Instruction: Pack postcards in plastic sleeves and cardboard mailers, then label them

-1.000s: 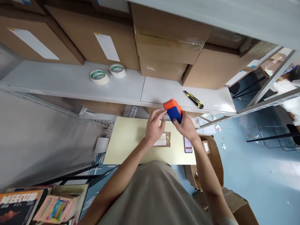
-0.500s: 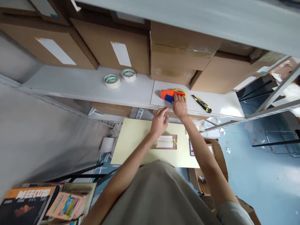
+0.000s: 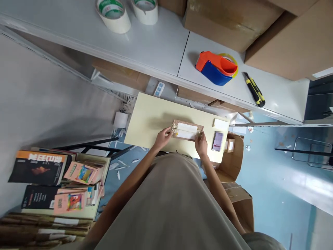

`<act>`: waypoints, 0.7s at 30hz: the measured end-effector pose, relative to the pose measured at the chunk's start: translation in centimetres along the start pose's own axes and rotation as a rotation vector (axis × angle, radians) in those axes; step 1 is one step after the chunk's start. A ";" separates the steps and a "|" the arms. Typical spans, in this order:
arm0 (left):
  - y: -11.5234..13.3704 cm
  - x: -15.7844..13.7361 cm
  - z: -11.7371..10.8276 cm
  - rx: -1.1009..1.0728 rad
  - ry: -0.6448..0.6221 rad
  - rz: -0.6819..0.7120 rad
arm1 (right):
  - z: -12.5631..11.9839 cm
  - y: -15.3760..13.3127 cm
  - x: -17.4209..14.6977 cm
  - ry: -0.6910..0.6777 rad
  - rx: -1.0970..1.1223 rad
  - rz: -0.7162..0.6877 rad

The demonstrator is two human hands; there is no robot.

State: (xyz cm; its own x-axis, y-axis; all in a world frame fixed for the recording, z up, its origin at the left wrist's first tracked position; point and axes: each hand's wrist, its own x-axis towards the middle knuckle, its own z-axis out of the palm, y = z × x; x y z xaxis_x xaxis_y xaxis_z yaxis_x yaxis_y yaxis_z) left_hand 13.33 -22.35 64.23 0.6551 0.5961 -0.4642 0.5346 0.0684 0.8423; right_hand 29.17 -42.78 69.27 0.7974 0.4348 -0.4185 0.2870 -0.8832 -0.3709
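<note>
A small brown cardboard parcel (image 3: 187, 130) with a white label and clear tape over it is held by its two short ends above the pale yellow table (image 3: 148, 113). My left hand (image 3: 163, 137) grips its left end, fingers closed on the edge. At the right end, my right hand (image 3: 201, 144) pinches the lower corner. Up on the grey shelf, an orange and blue tape dispenser (image 3: 217, 67) lies with a yellow tape roll, and a yellow and black box cutter (image 3: 254, 89) rests to its right.
Two rolls of white tape (image 3: 113, 15) stand on the shelf (image 3: 158, 45), before large cardboard boxes (image 3: 229, 24). A phone (image 3: 218, 141) lies at the table's right. Open cartons (image 3: 231, 163) are on the floor at right; books (image 3: 39, 168) are stacked at lower left.
My right hand has let go of the tape dispenser, which stays on the shelf. Both hands have come down to the table and taken hold of the parcel. The view has tilted downward.
</note>
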 end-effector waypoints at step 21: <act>0.8 2.1 -1.3 0.383 -0.174 0.132 | 1.9 0.1 -0.5 -0.011 0.009 0.096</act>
State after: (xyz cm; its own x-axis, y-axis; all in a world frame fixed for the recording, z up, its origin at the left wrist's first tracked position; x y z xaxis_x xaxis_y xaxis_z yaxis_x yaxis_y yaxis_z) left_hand 14.41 -20.03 64.27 0.7939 0.4336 -0.4263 0.5781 -0.3208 0.7503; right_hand 27.79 -42.76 67.90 0.8152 0.3506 -0.4610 0.2049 -0.9191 -0.3367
